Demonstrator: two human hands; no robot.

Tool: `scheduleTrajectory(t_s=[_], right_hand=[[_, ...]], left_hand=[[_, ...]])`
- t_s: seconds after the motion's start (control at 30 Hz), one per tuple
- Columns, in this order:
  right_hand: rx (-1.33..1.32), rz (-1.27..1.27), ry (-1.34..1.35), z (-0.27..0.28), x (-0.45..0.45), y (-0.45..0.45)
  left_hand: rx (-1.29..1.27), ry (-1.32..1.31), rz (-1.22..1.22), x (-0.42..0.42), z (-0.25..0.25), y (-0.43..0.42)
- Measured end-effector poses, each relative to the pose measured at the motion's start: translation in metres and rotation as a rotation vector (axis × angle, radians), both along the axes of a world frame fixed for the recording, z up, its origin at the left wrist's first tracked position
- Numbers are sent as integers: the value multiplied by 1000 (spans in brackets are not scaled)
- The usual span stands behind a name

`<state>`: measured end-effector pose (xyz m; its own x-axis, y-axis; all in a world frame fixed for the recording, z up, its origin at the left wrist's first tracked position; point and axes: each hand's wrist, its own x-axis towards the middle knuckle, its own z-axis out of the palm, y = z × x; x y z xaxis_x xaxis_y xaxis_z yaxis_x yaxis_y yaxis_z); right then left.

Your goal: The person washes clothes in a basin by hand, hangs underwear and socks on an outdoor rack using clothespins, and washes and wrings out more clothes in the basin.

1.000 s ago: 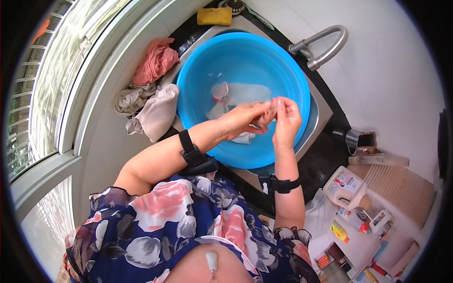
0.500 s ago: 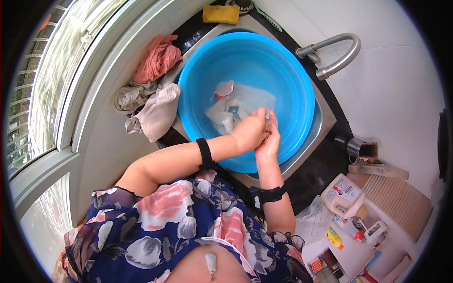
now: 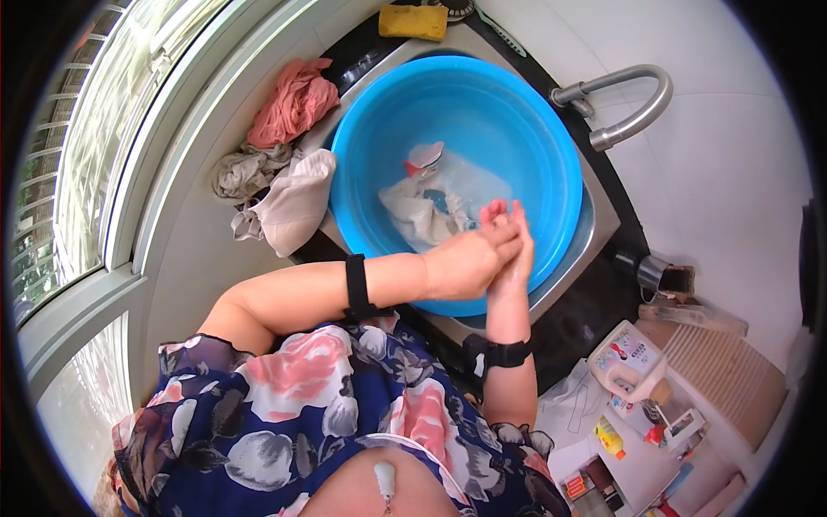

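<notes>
metal sink (image 3: 601,226) carries blue basin (image 3: 457,79) with cloudy water (image 3: 493,164). white cloth (image 3: 418,211) lies bunched and wet in it, seemingly mid-handling. pink cloth (image 3: 293,102), pale cloth (image 3: 297,207), greyish cloth (image 3: 248,175) sit outside, left of basin; their stage cannot be told. left hand (image 3: 461,265) presses on right hand (image 3: 519,254) over basin's near side. left fingers look curled, right ones partly hidden; anything between them, cannot tell. cloth just beyond fingertips; contact unclear.
</notes>
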<state>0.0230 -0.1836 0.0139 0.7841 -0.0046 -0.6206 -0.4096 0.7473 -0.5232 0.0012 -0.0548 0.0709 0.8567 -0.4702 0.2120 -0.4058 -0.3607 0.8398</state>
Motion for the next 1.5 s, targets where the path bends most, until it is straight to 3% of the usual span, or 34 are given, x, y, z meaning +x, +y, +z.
scheduleTrajectory(t_s=[0.17,0.27,0.37,0.5,0.6,0.67,0.8,0.87,0.97,1.0,1.07,1.1,1.2,1.3,1.37,1.43,1.5], right_hand=[[-71,-75,56,14,22,0],[-63,58,-67,9,22,-4],[-133,90,21,5,23,2],[-172,101,112,2,23,6],[-110,171,11,0,22,7],[-297,344,45,8,18,15],[-402,512,6,-2,13,26],[-425,602,121,-10,9,30],[-407,685,232,-12,8,19],[-414,674,240,-11,7,13],[-434,586,-33,-6,5,-1],[-443,573,-34,5,7,-4],[-484,488,-186,58,18,-13],[-417,382,-338,100,25,-30],[172,232,-598,91,27,-44],[315,224,-662,35,26,-45],[-1163,575,-180,-37,20,-57]], left_hand=[[-118,9,-67,-8,5,4],[-2,214,-159,-3,14,22],[-16,127,-20,-2,13,26],[-8,149,-86,-2,2,20],[-3,146,-134,-5,3,21],[-24,227,-159,-7,3,26],[-94,248,-189,2,8,51],[-3,264,-168,-1,17,77],[184,-147,456,-20,25,135],[333,-232,531,-22,39,158],[656,-155,621,-37,34,189],[785,-35,600,-46,27,195],[816,51,566,-59,6,194],[802,255,570,-58,-3,187],[808,288,559,-51,-12,195],[717,238,558,-49,-24,212],[631,191,558,-52,-22,225]])
